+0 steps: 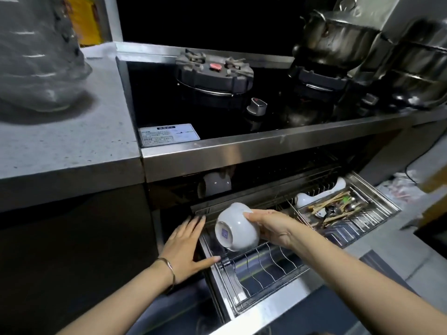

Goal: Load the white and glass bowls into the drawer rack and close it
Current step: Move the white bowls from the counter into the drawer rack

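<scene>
My right hand [271,228] grips a white bowl [235,229] tilted on its side, its base with a blue mark facing me. The bowl hangs over the back left part of the wire drawer rack [263,269], which is pulled out below the stove. My left hand [187,245] lies flat with straight fingers on the left edge of the drawer, holding nothing. No glass bowl shows in the rack.
A cutlery tray [338,209] with chopsticks, spoons and a white ladle fills the drawer's right side. A white cup [217,184] sits on the shelf above. The gas stove [215,76] and steel pots [343,37] are on top; a clear plastic container [36,52] stands on the grey counter.
</scene>
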A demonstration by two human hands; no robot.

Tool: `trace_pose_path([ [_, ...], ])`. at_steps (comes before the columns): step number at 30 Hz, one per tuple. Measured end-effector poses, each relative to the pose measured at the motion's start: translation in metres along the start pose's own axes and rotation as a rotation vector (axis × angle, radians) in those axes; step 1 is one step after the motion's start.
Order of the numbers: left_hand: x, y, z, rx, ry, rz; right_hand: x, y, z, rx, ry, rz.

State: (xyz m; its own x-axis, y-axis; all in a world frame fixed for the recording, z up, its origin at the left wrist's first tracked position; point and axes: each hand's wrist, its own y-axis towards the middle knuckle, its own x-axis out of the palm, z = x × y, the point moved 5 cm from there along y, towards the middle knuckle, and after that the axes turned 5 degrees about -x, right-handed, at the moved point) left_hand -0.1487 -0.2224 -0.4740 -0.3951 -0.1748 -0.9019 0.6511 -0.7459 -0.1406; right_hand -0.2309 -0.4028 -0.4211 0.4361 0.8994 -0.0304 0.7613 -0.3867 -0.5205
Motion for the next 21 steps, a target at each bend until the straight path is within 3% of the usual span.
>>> trace_pose_path([
  [6,0.029,0.006,-0.018,-0.045,-0.039,-0.006,0.016,0.056,0.03,0.158,0.035,0.05],
  [21,0.037,0.012,-0.024,-0.014,-0.093,0.039,0.02,0.095,0.063,0.17,0.051,0.095],
])
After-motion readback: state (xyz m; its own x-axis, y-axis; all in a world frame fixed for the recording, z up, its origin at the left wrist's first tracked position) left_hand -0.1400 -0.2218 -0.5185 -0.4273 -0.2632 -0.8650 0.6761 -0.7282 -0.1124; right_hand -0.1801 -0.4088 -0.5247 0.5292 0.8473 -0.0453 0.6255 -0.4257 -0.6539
